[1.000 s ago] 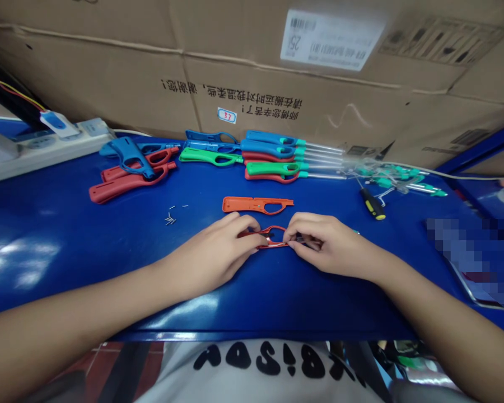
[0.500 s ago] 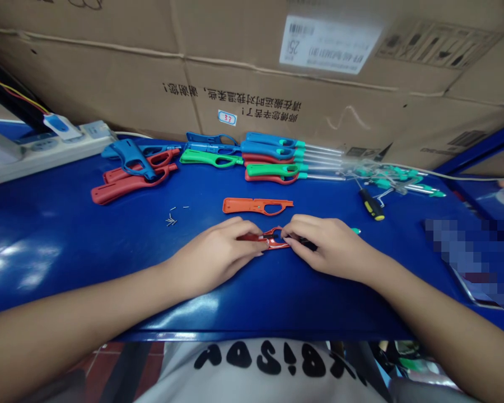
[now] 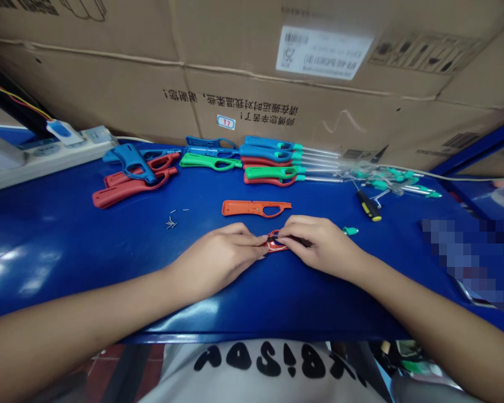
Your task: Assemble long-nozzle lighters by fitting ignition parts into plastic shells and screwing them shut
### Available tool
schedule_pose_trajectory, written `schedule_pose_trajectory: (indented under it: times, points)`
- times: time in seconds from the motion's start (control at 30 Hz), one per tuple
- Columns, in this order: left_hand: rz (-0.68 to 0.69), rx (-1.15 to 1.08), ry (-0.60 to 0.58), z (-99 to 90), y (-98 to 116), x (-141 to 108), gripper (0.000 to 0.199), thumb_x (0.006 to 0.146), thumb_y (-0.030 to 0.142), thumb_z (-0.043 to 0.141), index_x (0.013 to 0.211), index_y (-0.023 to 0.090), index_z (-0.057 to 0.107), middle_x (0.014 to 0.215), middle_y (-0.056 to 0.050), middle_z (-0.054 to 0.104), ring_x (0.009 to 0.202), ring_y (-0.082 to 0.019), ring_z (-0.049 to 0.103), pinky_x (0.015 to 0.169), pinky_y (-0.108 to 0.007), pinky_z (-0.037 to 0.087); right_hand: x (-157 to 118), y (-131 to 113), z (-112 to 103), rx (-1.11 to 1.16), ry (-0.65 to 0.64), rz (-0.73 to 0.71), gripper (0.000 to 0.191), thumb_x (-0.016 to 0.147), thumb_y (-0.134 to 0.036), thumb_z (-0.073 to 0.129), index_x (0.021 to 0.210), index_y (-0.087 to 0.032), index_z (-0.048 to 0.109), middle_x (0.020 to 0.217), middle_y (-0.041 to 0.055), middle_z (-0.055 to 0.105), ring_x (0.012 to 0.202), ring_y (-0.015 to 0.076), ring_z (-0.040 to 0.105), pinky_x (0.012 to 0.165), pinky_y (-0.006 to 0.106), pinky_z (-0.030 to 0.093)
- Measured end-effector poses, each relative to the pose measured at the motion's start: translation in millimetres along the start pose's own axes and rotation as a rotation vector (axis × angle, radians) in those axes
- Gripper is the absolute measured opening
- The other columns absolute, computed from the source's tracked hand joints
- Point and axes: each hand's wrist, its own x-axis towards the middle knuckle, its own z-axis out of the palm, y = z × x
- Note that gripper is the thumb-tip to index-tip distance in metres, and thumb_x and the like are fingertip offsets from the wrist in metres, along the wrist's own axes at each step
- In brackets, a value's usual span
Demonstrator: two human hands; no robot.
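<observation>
My left hand (image 3: 218, 257) is closed on an orange-red lighter handle half (image 3: 279, 247), holding it low over the blue table with most of it hidden under the fingers. Thumb and forefinger of my right hand (image 3: 321, 242) pinch a small black part (image 3: 274, 239) at the handle's loop, close to the left fingertips. A thin white wire curves along that loop. Beyond the right hand a teal tip (image 3: 351, 230) sticks out; what it joins is hidden. Just behind the hands lies another orange handle half (image 3: 240, 208), its hollow side up.
Several small screws (image 3: 171, 223) lie to the left. Blue and red handle pieces (image 3: 128, 193) are piled farther back. Lighters with metal tubes (image 3: 273, 152) line the cardboard box (image 3: 130, 73). A yellow-black screwdriver (image 3: 368, 206) and teal-tipped tubes (image 3: 422, 190) lie right; a power strip (image 3: 46, 154) stands left.
My right fingertips have shifted slightly left, nearer my left hand, with the black part at the loop. More of the teal tip shows. The view has tilted a little.
</observation>
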Motion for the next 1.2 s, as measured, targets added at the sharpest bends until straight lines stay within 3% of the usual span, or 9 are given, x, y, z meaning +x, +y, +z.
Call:
schedule_pose_trajectory:
  times: [0.2,0.37,0.5,0.63,0.7,0.8,0.9,0.97,1.2]
  points:
    - [-0.016,0.013,-0.043,-3.8,0.7,0.9,0.027,0.103,0.02,0.05,0.118,0.017,0.073,0.112,-0.002,0.077,0.094,-0.018,0.067,0.083,-0.031,0.06,0.6,-3.9,-9.6,0.078,-0.028,0.014,0.009,0.095,-0.018,0.057,0.09,-0.019,0.064,0.086,0.0038,0.065,0.07,0.013,0.057,0.062,0.025,0.044]
    - [-0.037,0.059,-0.013,-5.9,-7.5,-2.8,0.027,0.102,0.02,0.052,0.12,0.021,0.072,0.118,-0.004,0.075,0.103,-0.02,0.068,0.09,-0.035,0.059,-4.1,-4.4,-21.4,0.091,-0.188,-0.089,0.009,0.093,-0.021,0.059,0.1,-0.021,0.066,0.1,0.0054,0.067,0.088,0.0163,0.063,0.077,0.03,0.05]
    - [-0.023,0.134,-0.005,-7.9,-12.0,-4.1,0.028,0.101,0.019,0.051,0.121,0.023,0.071,0.125,-0.005,0.072,0.111,-0.022,0.067,0.095,-0.038,0.057,-6.5,-9.2,-26.6,0.086,-0.249,-0.137,0.028,0.09,-0.026,0.064,0.118,-0.023,0.065,0.117,0.0072,0.067,0.101,0.0194,0.065,0.089,0.034,0.051]
    - [-0.023,0.147,-0.014,-8.5,-14.1,-4.8,0.029,0.101,0.02,0.051,0.122,0.026,0.07,0.127,-0.004,0.071,0.114,-0.022,0.066,0.096,-0.039,0.057,-3.7,4.8,-35.6,0.081,-0.019,-0.098,0.025,0.095,-0.027,0.059,0.118,-0.023,0.066,0.112,0.0078,0.068,0.097,0.0189,0.065,0.084,0.033,0.053]
    - [-0.023,0.153,-0.03,-8.8,-14.4,-4.9,0.03,0.101,0.019,0.051,0.124,0.027,0.069,0.128,-0.004,0.07,0.115,-0.023,0.065,0.096,-0.04,0.057,-3.8,26.4,-46.8,-0.09,0.219,0.052,0.017,0.095,-0.028,0.057,0.106,-0.022,0.069,0.099,0.0069,0.07,0.081,0.0188,0.064,0.072,0.033,0.051]
    - [-0.008,0.156,-0.033,-10.0,-14.2,-4.9,0.032,0.101,0.017,0.05,0.126,0.027,0.068,0.128,-0.005,0.07,0.116,-0.023,0.065,0.096,-0.041,0.057,-11.4,69.9,-70.9,-0.407,0.464,0.351,0.014,0.089,-0.023,0.058,0.097,-0.019,0.069,0.093,0.0092,0.07,0.077,0.0226,0.062,0.076,0.039,0.048]
    - [0.004,0.151,-0.019,-11.0,-13.5,-4.8,0.032,0.1,0.017,0.051,0.126,0.026,0.068,0.128,-0.005,0.07,0.117,-0.023,0.065,0.097,-0.04,0.057,-26.4,108.8,-93.5,-0.558,0.49,0.591,0.008,0.08,-0.017,0.062,0.088,-0.018,0.065,0.096,0.0142,0.068,0.088,0.0279,0.062,0.082,0.041,0.046]
    - [0.004,0.145,-0.015,-11.2,-13.2,-4.8,0.032,0.1,0.016,0.05,0.125,0.025,0.069,0.128,-0.006,0.069,0.117,-0.023,0.065,0.098,-0.039,0.057,-35.9,126.7,-102.2,-0.584,0.508,0.657,0.01,0.077,-0.015,0.063,0.086,-0.017,0.063,0.095,0.0176,0.065,0.092,0.0314,0.06,0.081,0.043,0.043]
    - [-0.003,0.103,-0.015,-9.9,-15.1,-6.8,0.03,0.1,0.015,0.049,0.118,0.025,0.07,0.126,-0.006,0.07,0.117,-0.022,0.065,0.097,-0.04,0.057,-48.7,158.4,-104.2,-0.396,0.552,0.68,0.021,0.073,-0.017,0.07,0.073,-0.024,0.05,0.073,0.0064,0.051,0.071,0.0214,0.046,0.066,0.037,0.029]
